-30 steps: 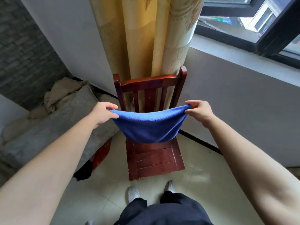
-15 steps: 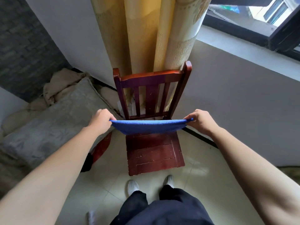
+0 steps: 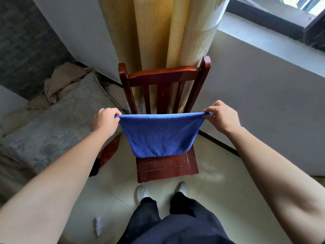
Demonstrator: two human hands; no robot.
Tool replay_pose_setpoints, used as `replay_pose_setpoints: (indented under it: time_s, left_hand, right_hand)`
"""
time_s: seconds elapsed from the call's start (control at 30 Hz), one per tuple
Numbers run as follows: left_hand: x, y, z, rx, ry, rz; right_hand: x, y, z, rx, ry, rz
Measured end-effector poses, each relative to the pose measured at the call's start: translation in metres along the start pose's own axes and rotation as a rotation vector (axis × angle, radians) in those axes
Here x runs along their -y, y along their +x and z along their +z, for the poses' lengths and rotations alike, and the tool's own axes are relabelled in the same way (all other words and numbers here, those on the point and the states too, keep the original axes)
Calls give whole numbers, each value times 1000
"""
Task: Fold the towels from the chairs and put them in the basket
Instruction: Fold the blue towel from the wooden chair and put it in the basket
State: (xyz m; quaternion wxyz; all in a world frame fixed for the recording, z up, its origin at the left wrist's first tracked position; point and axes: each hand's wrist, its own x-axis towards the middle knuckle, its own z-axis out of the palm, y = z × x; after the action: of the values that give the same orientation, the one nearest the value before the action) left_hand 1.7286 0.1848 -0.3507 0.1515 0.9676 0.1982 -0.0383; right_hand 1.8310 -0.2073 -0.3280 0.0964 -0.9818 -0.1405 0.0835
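Observation:
A blue towel (image 3: 160,135) hangs stretched between my two hands above the seat of a dark red wooden chair (image 3: 165,80). My left hand (image 3: 105,119) pinches its upper left corner and my right hand (image 3: 222,115) pinches its upper right corner. The top edge is pulled taut and level; the cloth droops in front of the chair's back slats and covers the rear of the seat. No basket is in view.
Yellow curtains (image 3: 158,32) hang behind the chair against the wall. A grey patterned cushion (image 3: 52,124) and crumpled beige cloth (image 3: 65,80) lie at the left. A window sill (image 3: 270,41) runs at the upper right. My feet stand on pale floor tiles (image 3: 219,184) before the chair.
The towel was lowered and seen edge-on half a second ago; now it hangs down as a full panel again, held taut by both hands slightly wider apart.

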Motion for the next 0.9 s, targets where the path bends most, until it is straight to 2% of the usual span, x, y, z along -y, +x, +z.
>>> replay_pose_setpoints:
  time_s: [0.27,0.43,0.63,0.77,0.9]
  left_hand:
    - [-8,-13,0,-166,24,134]
    - [11,-41,57,-109,56,197]
    - [44,-96,188,75,117,238]
    - [62,-134,261,420,216,74]
    - [63,-163,293,618,310,60]
  right_hand:
    - [-3,-4,-5,-60,-36,-24]
    - [-20,-25,39,39,-24,2]
    - [-43,-56,167,258,-72,4]
    - [-58,-95,249,430,-111,22]
    - [-66,-134,294,619,-170,16]
